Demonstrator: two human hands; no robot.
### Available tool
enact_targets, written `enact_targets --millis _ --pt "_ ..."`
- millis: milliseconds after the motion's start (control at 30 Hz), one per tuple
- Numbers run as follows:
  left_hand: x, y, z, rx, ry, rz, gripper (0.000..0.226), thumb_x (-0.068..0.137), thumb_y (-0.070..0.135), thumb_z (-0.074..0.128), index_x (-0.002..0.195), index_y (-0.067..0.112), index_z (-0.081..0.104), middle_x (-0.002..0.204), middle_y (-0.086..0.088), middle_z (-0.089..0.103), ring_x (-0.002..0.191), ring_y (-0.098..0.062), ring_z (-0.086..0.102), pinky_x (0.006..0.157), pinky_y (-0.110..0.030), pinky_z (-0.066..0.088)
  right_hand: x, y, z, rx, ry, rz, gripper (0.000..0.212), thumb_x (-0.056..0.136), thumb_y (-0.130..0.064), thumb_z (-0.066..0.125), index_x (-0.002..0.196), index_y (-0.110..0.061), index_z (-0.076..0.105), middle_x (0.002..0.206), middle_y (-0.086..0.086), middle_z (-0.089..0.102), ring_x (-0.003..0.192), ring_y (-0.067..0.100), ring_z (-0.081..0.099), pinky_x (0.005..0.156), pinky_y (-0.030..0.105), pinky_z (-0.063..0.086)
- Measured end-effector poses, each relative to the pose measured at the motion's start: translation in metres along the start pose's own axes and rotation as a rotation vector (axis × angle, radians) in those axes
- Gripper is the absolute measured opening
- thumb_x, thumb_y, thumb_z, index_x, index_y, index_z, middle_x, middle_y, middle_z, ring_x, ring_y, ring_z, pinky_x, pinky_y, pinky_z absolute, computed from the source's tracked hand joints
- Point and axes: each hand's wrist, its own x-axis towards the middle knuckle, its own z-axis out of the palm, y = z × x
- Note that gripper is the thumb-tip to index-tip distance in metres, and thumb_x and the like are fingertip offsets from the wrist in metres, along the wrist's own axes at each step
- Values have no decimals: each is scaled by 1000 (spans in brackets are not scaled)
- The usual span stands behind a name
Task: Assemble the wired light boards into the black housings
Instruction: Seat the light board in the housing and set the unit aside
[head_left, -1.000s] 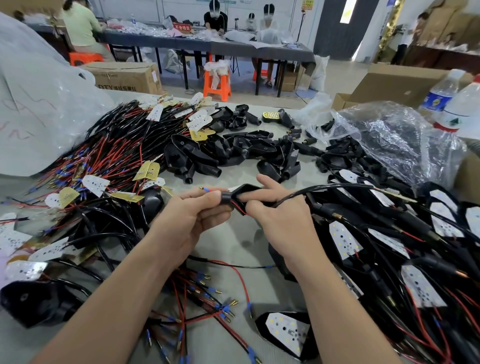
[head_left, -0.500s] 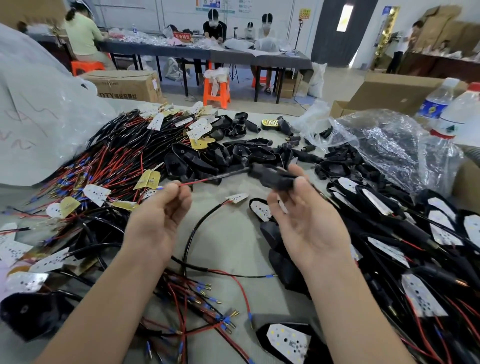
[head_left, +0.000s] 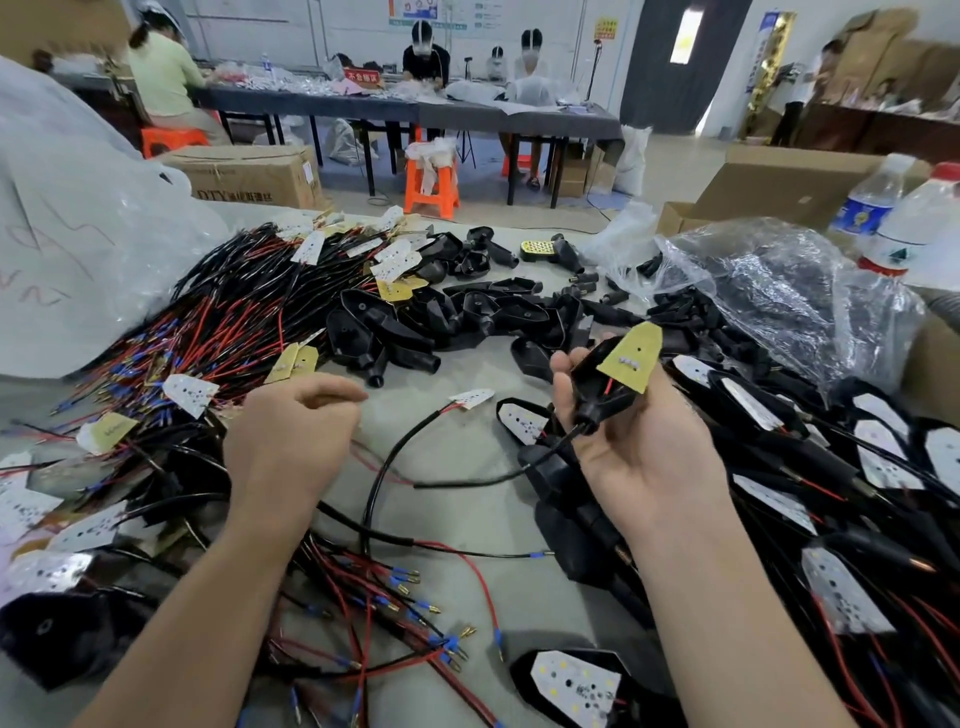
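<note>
My right hand (head_left: 644, 452), palm up, grips a black housing (head_left: 592, 387) by its neck. A yellow-backed light board (head_left: 631, 358) lies tilted at the housing's open mouth, with its red lead going inside. The board's black wire (head_left: 493, 475) leaves the neck and runs down-left, ending in thin red leads that reach my left hand (head_left: 291, 436). That hand's fingers are curled with the thumb against them, seemingly around those leads. Empty housings (head_left: 467, 312) are heaped behind, and loose wired boards (head_left: 234, 322) lie to the left.
Another wired board (head_left: 470, 397) lies on the grey table between my hands. Assembled units (head_left: 831, 467) are stacked at the right. Behind them are a clear plastic bag (head_left: 753, 291), two bottles (head_left: 872, 202) and a cardboard box (head_left: 779, 182). A big white bag (head_left: 62, 234) fills the left.
The wire has been drawn through the housing, bringing the board up to its mouth. My right hand turned palm up and rose; my left hand drew away to the left and down.
</note>
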Motion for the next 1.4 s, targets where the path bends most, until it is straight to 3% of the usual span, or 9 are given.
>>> enact_targets --millis 100,233,367,533,633,833,1000,1200,1400 --pt "-13 4 2 314 198 331 22 77 13 72 75 35 74 85 19 70 97 -13 57 91 -34 38 -3 7 2 -164 15 -14 41 105 -33 53 108 6 64 91 22 72 72 28 71 47 27 53" --pt "-42 23 12 -11 101 528 22 80 26 63 93 35 78 78 33 60 87 7 54 84 -27 44 -4 23 8 -398 41 -63 33 102 -31 60 116 -2 62 81 14 70 61 23 66 45 27 50" --pt "-69 37 25 -271 -152 450 22 81 50 65 101 53 73 80 27 72 71 -3 66 64 -12 49 -6 42 6 -556 -28 -182 14 97 -22 69 108 -16 64 76 0 68 66 15 67 60 30 58" --pt "-68 38 34 -354 -230 320 26 74 50 74 96 64 70 82 26 75 75 1 71 69 -12 54 -10 51 7 -617 -145 -174 8 96 -14 67 99 -21 66 73 -4 71 67 10 69 59 21 54" --pt "-64 36 34 -502 -366 291 27 85 24 75 103 43 79 82 11 79 78 -3 74 74 -19 58 -10 50 8 -582 -165 -125 7 99 -14 63 98 -19 67 75 -1 71 66 12 67 57 23 53" --pt "-54 37 28 -605 -488 250 24 87 5 67 83 23 82 60 1 67 53 -9 53 56 -16 46 -10 48 8 -392 -217 7 29 105 -17 51 94 -11 77 79 12 66 68 22 61 61 35 56" --pt "-56 37 31 -580 -371 151 17 84 3 78 79 19 81 65 -6 75 49 -7 60 51 -14 46 -8 53 7 -382 -178 41 31 104 -24 56 86 -14 78 84 12 62 76 23 60 72 37 54" --pt "-59 32 27 -438 -154 250 12 70 50 76 79 43 78 63 9 69 55 -7 58 57 -30 49 -10 56 6 -388 -170 63 30 99 -31 61 89 -10 80 92 14 74 82 24 69 80 38 61" --pt "-57 36 33 -449 -406 130 10 71 31 86 67 24 80 71 -26 63 64 -21 54 66 -35 45 -6 53 6 -334 -96 1 30 105 -22 53 111 3 67 89 16 73 79 26 66 72 37 59"
